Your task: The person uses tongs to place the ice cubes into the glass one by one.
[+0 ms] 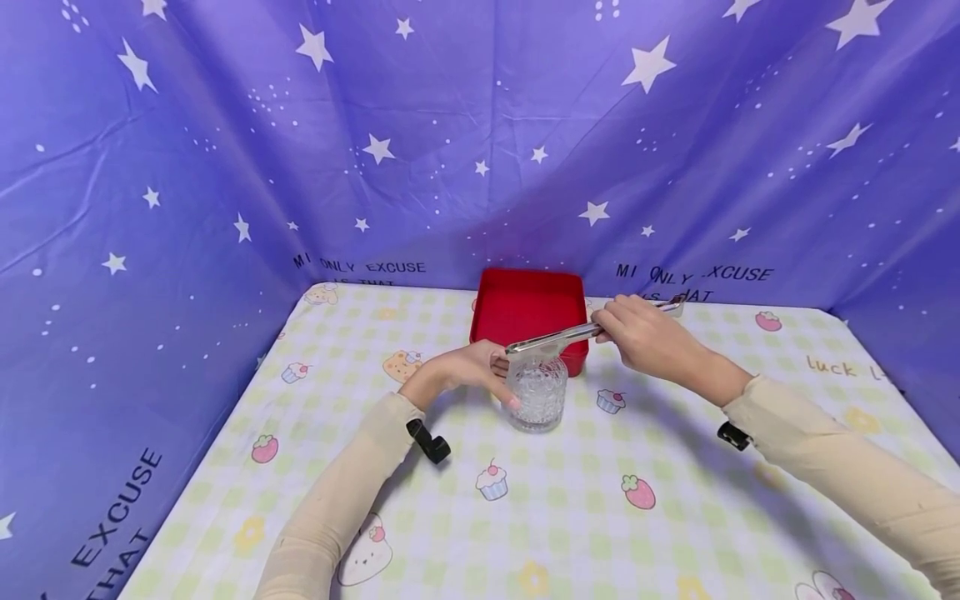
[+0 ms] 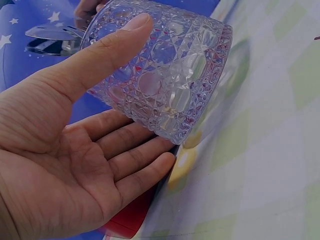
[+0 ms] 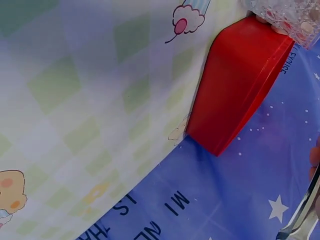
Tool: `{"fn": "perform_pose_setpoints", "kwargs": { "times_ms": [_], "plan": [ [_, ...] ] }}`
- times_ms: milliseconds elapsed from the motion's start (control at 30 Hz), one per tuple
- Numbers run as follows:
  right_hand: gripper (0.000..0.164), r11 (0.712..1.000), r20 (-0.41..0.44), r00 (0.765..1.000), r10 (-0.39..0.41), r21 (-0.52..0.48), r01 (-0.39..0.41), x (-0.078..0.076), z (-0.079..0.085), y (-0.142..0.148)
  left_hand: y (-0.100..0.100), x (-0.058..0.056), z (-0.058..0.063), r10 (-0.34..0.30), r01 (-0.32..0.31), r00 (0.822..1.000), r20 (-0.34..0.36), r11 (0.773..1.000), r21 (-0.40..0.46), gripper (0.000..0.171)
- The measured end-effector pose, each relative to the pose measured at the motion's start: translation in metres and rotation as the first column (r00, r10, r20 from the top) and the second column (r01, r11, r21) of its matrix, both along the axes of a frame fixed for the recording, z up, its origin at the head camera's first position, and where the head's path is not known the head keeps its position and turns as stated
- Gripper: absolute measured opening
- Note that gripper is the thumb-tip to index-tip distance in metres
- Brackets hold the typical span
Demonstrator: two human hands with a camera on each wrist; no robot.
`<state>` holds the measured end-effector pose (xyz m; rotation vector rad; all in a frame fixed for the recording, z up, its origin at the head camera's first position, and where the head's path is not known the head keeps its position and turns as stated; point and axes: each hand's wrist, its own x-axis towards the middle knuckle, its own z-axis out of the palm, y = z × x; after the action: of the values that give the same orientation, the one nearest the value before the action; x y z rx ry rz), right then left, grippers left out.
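Note:
A clear cut-patterned glass stands upright on the table, in front of the red box. My left hand is around its left side. In the left wrist view the thumb lies along the patterned wall of the glass, the other fingers on its far side. My right hand grips a pair of metal tongs near the middle, their tips over the mouth of the glass. The right wrist view catches only part of the tongs at its lower right edge. Whatever is between the tips, I cannot tell.
Behind the glass sits an open red box, near the table's back edge. A checked tablecloth with cupcake and strawberry prints covers the table. Purple star-printed curtains hang close behind and at both sides.

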<state>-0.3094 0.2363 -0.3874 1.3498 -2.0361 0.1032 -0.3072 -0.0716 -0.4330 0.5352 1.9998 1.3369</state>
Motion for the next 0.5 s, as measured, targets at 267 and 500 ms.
{"fn": "perform_pose_setpoints", "kwargs": {
  "times_ms": [267,500],
  "plan": [
    [0.049,0.999,0.041,0.999,-0.026,0.043,0.024,0.0025,-0.0047,0.0031,0.0007,0.0002,0.0004,0.014,-0.014,1.0,0.003,1.0,-0.016,0.084],
    [0.052,0.997,0.054,0.998,-0.039,0.066,0.035,0.0054,-0.0088,0.0041,0.0008,0.0005,-0.0003,-0.005,0.005,1.0,0.001,1.0,-0.014,0.094]
  ]
}}
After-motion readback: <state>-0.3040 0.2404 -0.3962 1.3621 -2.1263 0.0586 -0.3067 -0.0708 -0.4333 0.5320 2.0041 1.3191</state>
